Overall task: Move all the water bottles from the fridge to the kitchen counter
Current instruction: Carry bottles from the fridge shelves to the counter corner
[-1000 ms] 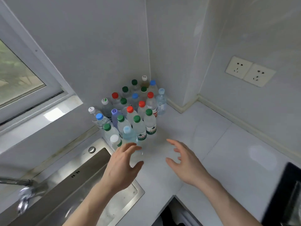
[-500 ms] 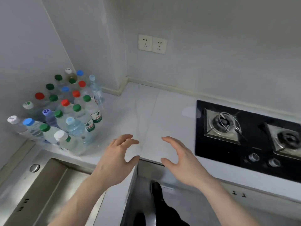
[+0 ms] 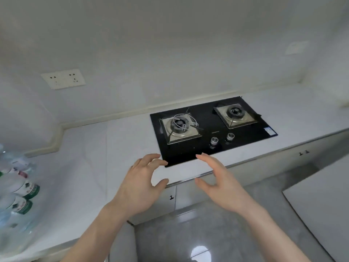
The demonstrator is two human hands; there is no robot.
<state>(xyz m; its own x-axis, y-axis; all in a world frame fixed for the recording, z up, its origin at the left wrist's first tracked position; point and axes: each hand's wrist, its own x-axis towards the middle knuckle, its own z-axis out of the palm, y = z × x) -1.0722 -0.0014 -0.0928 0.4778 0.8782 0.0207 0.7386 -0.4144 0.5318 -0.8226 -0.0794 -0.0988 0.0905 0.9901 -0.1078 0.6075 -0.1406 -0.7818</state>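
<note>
Swinging right off the bottles (image 3: 18, 190), now far left, both hands — left (image 3: 140, 188), right (image 3: 220, 184) — hung empty, fingers loosely spread, likely fridge-bound for another.

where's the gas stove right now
In the head view, the gas stove is set into the counter right of centre, just beyond both empty hands.

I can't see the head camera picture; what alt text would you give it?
Two empty hands, left hand and right hand, fingers loosely spread, hover at the front edge of a white kitchen counter. A black two-burner gas hob is set into the counter; water bottles stand blurred at far left, and a double wall socket sits above.
</note>
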